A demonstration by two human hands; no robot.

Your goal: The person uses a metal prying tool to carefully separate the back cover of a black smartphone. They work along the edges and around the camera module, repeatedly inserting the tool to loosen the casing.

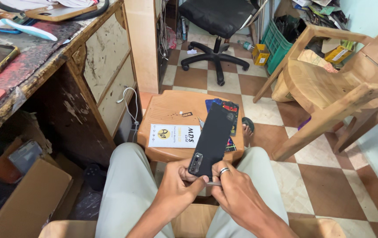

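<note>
Left hand: your left hand [181,187] grips the black phone [211,140] at its lower end.
Right hand: your right hand [237,189] pinches a thin tool [213,183] against it.
Crate: green crate [276,44] holds dark clutter.
Stool: white packet [174,135] on the plastic stool [171,108].
Room: checkered floor [330,176], office chair [217,20], worktop [30,66] at left.

Both hands [206,187] grip black phone [212,140] — over stool [167,110].

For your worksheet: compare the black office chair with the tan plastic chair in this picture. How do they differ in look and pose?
The black office chair has a dark padded seat on one central post with a star base; the tan plastic chair is moulded, with separate legs and armrests. The black office chair stands far off by the desk, while the tan plastic chair is nearer, on the right. Both stand upright on the checked floor, unoccupied.
</note>
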